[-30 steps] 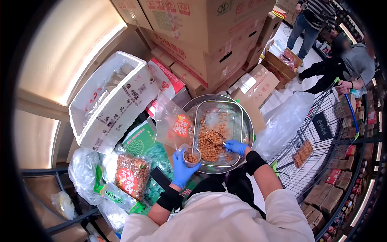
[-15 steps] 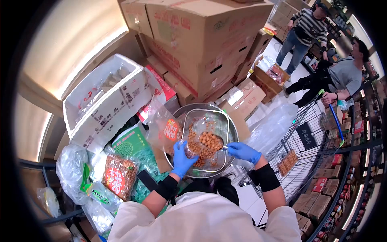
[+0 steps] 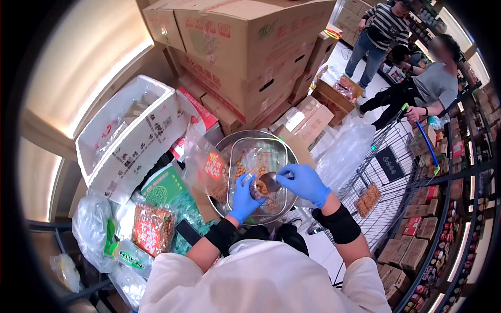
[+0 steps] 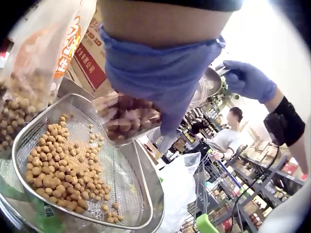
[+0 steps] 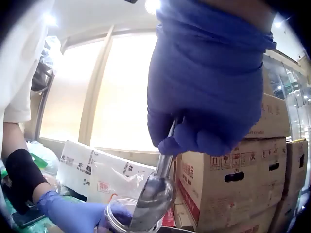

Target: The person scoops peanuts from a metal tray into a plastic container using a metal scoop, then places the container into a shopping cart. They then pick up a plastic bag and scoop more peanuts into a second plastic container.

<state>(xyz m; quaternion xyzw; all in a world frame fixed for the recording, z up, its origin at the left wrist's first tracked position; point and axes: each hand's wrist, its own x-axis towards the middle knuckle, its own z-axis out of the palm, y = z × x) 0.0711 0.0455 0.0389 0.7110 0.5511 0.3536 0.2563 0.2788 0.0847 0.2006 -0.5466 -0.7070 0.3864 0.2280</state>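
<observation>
My gloved left hand (image 3: 245, 201) grips a clear plastic jar (image 4: 127, 119) partly filled with round brown coated nuts. My gloved right hand (image 3: 305, 182) holds a metal scoop (image 5: 158, 196) by its handle, fingers curled round it. The scoop's bowl is tipped down into the jar's open mouth. Both hands are above a wire-mesh basket (image 4: 131, 184), where loose nuts (image 4: 63, 165) lie heaped toward one side. The basket sits in a round metal basin (image 3: 294, 195).
A clear bag of nuts (image 3: 213, 166) leans at the basin's left. Farther left are a white foam box (image 3: 130, 141) and another nut bag (image 3: 152, 229). Stacked cartons (image 3: 250, 68) rise ahead. A shopping cart (image 3: 383, 182) stands to the right, with people beyond.
The scoop went from among the nuts in the basket, came up full, and is now tipped at the jar. My left hand has brought the jar rightward to meet it.
</observation>
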